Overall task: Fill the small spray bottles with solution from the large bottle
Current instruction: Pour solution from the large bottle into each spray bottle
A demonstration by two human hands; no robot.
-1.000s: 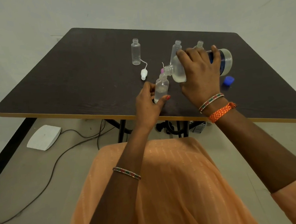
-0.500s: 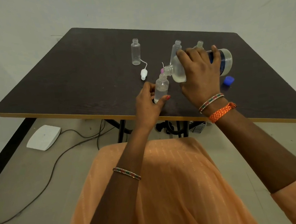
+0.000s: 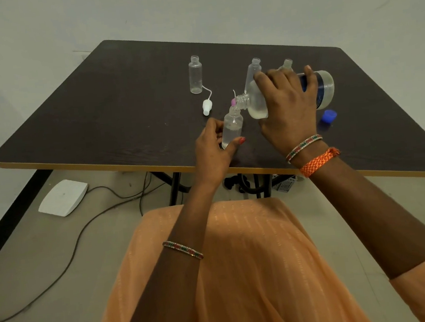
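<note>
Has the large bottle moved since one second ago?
No. The large bottle keeps its tilted place above the blue cap on the table.

The left half of the dark wood-grain table [image 3: 96,115] lay bare, leaving wide room to reach in from that side. A clear uncapped small bottle [image 3: 195,74] stood upright toward the back, with a white spray cap with its thin tube [image 3: 207,106] lying just in front of it. To the right, two more clear small bottles [image 3: 253,74] crowded behind the tilted large bottle [image 3: 319,89], and a blue screw cap [image 3: 330,116] lay near the right hand [image 3: 288,108].
</note>
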